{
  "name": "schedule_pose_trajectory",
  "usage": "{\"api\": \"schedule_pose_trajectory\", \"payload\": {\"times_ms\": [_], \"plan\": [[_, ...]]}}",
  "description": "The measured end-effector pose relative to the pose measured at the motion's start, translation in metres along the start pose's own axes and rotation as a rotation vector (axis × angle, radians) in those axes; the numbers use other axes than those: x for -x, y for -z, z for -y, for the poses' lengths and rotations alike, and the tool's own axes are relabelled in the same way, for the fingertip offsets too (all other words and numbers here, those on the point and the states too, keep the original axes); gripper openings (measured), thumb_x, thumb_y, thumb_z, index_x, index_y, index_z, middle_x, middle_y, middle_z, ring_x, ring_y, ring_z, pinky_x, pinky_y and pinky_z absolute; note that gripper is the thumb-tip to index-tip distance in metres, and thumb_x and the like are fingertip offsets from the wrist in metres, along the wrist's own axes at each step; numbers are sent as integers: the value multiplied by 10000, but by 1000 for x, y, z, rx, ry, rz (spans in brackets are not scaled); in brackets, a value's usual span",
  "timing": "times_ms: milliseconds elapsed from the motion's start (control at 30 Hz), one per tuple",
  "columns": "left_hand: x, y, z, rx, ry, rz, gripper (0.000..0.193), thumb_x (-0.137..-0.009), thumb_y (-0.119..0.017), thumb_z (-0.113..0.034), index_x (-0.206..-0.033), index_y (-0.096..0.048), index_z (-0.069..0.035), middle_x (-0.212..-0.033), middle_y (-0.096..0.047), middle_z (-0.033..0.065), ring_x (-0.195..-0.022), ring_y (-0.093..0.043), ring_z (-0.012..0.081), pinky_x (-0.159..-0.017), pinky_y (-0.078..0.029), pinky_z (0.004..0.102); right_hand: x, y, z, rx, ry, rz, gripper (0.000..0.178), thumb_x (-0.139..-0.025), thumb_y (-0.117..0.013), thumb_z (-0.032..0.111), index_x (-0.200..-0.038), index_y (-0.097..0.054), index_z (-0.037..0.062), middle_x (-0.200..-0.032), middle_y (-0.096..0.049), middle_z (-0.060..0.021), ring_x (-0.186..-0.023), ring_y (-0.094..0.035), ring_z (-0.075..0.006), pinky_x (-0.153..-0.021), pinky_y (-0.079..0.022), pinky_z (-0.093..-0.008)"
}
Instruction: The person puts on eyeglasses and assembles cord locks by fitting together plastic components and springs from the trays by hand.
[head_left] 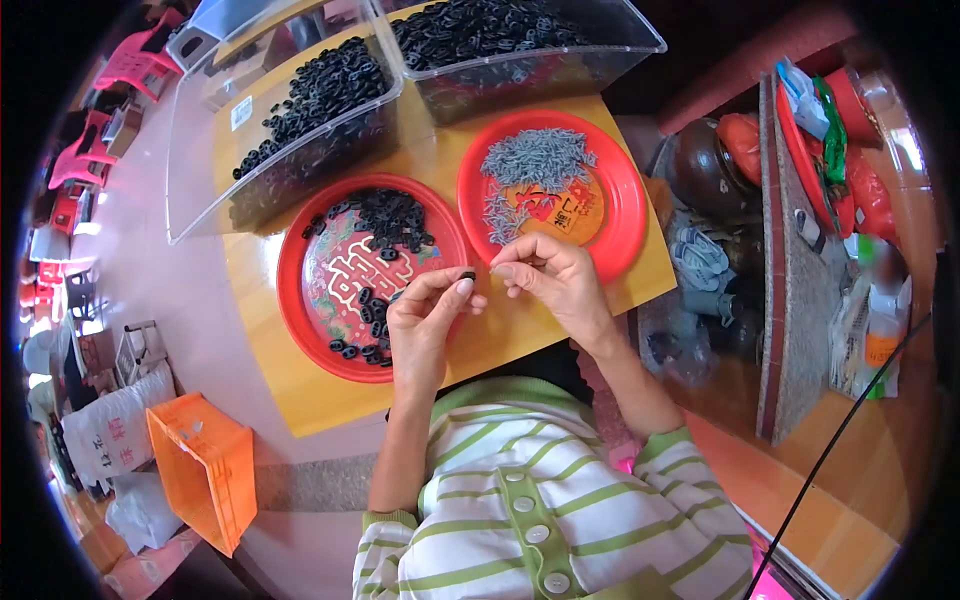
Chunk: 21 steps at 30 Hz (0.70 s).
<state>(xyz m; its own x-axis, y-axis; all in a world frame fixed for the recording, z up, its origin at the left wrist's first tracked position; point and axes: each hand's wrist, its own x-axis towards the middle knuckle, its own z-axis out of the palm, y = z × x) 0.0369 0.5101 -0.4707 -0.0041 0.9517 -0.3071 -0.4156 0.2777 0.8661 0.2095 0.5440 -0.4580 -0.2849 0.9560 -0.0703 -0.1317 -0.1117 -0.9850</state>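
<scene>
My left hand (425, 318) pinches a small black oval plastic piece (467, 276) between thumb and forefinger, above the gap between two red trays. Just right of it, my right hand (558, 285) has thumb and fingertips pressed together; whatever they hold is too small to make out. The two hands are close but apart. On the left red tray (289, 290) lie loose black oval pieces (392, 218), heaped at the back and scattered at the front. The right red tray (637, 215) carries a pile of thin grey pins or screws (540, 158).
Two clear plastic bins with more black pieces, the left bin (205, 165) and the right bin (632, 45), stand at the back of the yellow table (290, 395). An orange crate (207, 465) sits lower left. A cluttered stone-edged shelf (785, 330) and brown jar (708, 160) flank the right side.
</scene>
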Motion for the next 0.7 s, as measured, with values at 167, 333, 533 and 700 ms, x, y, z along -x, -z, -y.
{"api": "schedule_pose_trajectory", "payload": {"times_ms": [167, 333, 533, 700], "plan": [[5, 5, -8, 228, 68, -22, 137, -882, -599, -34, -998, -612, 38, -854, -669, 119, -773, -670, 180, -724, -549, 269, -4, -22, -11, 44, 158, 0, 107, -900, -602, 91, -966, -615, 8, -866, -625, -27, -733, -576, -67, -649, -476, -205], [9, 14, -11, 297, 36, -22, 139, -886, -594, -42, -1003, -609, 31, -873, -674, 150, -783, -680, 201, -726, -561, 288, -7, -38, -8, -153, 6, 10, 91, -890, -576, 4, -966, -619, -21, -954, -616, -67, -801, -610, -109, -732, -503, -233], [9, 16, -15, 290, 27, -35, 145, -893, -588, -50, -1002, -603, 44, -882, -674, 154, -792, -681, 199, -728, -562, 287, -10, -45, -8, -73, 28, 21, 88, -888, -576, -3, -962, -620, -17, -942, -624, -63, -824, -596, -99, -747, -495, -232], [9, 15, -14, 281, 4, -102, 139, -890, -591, -40, -991, -606, 54, -865, -674, 146, -770, -681, 191, -707, -562, 272, -13, -52, -10, 170, 202, -50, 46, -870, -605, 21, -903, -614, -11, -863, -648, -49, -758, -613, -94, -675, -502, -238]]}}
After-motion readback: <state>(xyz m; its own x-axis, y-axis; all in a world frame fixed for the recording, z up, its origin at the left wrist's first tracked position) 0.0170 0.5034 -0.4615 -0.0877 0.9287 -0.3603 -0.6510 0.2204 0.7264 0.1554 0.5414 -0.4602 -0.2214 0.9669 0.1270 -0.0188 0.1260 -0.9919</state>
